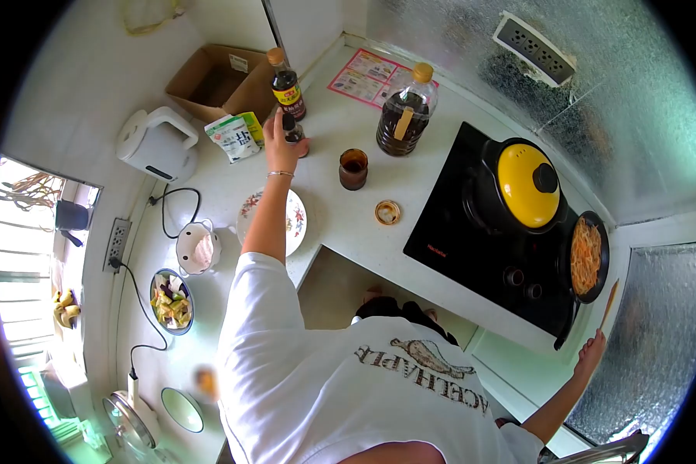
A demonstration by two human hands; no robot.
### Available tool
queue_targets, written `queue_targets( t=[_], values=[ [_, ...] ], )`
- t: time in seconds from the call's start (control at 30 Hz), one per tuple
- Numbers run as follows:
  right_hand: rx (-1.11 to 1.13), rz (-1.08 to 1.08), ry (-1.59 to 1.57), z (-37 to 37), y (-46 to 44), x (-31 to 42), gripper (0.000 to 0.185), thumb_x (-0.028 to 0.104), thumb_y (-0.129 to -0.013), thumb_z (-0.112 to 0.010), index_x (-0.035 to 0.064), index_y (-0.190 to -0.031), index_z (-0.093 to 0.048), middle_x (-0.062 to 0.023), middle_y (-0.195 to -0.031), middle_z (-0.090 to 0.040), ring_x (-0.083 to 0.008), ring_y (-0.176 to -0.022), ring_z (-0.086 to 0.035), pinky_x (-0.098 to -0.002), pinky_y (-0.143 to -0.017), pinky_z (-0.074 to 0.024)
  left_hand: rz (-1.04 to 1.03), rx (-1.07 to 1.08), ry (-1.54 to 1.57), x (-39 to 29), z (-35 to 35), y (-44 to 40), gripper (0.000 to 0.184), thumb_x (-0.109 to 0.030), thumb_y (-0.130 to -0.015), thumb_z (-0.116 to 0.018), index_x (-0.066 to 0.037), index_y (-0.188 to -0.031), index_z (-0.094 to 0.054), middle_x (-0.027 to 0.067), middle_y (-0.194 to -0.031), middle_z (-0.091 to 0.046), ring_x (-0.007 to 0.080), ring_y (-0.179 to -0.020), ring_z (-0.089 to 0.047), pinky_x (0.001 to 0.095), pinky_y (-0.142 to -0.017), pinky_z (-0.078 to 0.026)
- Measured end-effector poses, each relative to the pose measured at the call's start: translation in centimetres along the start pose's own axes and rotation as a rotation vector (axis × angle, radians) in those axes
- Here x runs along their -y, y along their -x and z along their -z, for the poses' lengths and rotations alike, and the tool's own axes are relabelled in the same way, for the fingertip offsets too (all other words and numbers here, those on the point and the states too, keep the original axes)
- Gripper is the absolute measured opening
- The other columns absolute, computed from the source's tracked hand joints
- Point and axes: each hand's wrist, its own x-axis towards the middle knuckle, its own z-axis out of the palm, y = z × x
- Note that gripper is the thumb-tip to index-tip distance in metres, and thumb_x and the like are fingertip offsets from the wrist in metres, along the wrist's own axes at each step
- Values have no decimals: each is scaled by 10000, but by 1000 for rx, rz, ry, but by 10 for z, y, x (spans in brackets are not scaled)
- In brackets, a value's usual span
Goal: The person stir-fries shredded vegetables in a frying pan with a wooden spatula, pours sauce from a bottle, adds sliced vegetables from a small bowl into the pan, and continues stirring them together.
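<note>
On the counter, my left hand (283, 147) is closed around a small black-capped seasoning bottle (291, 126), just in front of a tall soy sauce bottle (288, 91). My fingers partly cover the small bottle. Over at the right, my right hand (591, 352) is wrapped round a slim wooden utensil (611, 300), whose exact kind I cannot tell. The utensil points up beside a frying pan (574, 296) of shredded orange and pale food (585, 257). Under my left forearm lies a flower-patterned plate (296, 220).
A yellow-lidded pot (518, 185) stands on the black cooktop (456, 224). Nearby are a large jug of dark liquid (398, 127), a brown jar (353, 172) and its lid (387, 213). A kettle (158, 147), cardboard box (209, 81) and vegetable bowl (172, 301) sit at left.
</note>
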Motion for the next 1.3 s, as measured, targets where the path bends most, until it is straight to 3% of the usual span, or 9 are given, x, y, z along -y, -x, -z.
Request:
queue_targets(
  t=[0.23, 0.43, 0.57, 0.7, 0.77, 0.93, 1.07, 1.23, 1.3],
  values=[
    [7, 13, 26, 2, 6, 4, 317, 313, -870, -502, 101, -1106, -491, 52, -566, -323, -19, -422, -277, -168, -347, -192, 82, 191, -35, -1, 2, 4, 726, -91, -622, -719, -203, -1272, -414, 150, -1036, -531, 309, -907, -549, 374, -767, -465],
    [7, 34, 84, 9, 11, 2, 306, 305, -881, -482, 109, -1114, -505, 57, -578, -344, -18, -445, -295, -167, -363, -212, -36, 100, 0, 9, -7, 3, 713, -58, -612, -715, -176, -1258, -436, 149, -1055, -559, 310, -944, -551, 361, -804, -457],
    [23, 242, 251, 31, -4, -17, 285, 277, -887, -485, 92, -1098, -539, 22, -658, -467, -48, -483, -363, -201, -417, -289, 83, 196, 159, 11, -11, 1, 738, 11, -590, -687, -122, -1266, -424, 102, -1221, -501, 259, -1098, -495, 324, -929, -386],
    [-67, 642, 503, 39, -21, -12, 229, 167, -875, -491, 26, -1032, -580, -93, -755, -572, -168, -626, -522, -272, -567, -417, -308, 188, -213, 3, 8, -5, 961, -115, -569, -766, -107, -1368, -234, 97, -1377, -320, 347, -1246, -294, 409, -1009, -278],
    [-121, 796, 523, 38, -29, -3, 179, 113, -851, -523, 10, -976, -601, -134, -772, -574, -230, -726, -562, -298, -659, -439, -358, 67, -290, -11, 17, -5, 898, -260, -654, -736, -53, -1361, -224, 113, -1391, -286, 367, -1248, -272, 420, -1022, -265],
    [-20, 985, 456, 44, -61, 14, 135, -27, -747, -617, 19, -873, -625, -126, -759, -561, -235, -686, -569, -307, -610, -445, -345, -88, -342, -136, 68, 35, 681, -232, -778, -630, -33, -1328, -280, 199, -1332, -332, 371, -1231, -305, 448, -1005, -285],
    [153, 1080, 390, 62, -87, 6, 124, 5, -718, -655, 25, -832, -611, -112, -748, -556, -265, -674, -571, -321, -591, -452, -533, -144, -308, -246, 76, 125, 527, -106, -787, -581, -20, -1255, -356, 197, -1293, -381, 361, -1185, -383, 446, -968, -342],
    [523, 1095, 311, 57, -123, -21, 124, 41, -734, -633, 46, -856, -613, -114, -830, -558, -287, -742, -570, -349, -631, -459, -551, 335, 133, -403, 27, 273, 610, 95, -597, -595, -72, -1159, -426, 182, -1217, -439, 360, -1130, -436, 422, -909, -404],
    [518, 1096, 370, 46, -129, -23, 118, 46, -779, -577, 34, -895, -592, -127, -864, -548, -301, -782, -563, -367, -658, -453, -656, 487, 339, -453, -4, 314, 593, 65, -615, -612, -62, -1162, -422, 193, -1207, -442, 364, -1122, -439, 419, -888, -419]
  ],
)
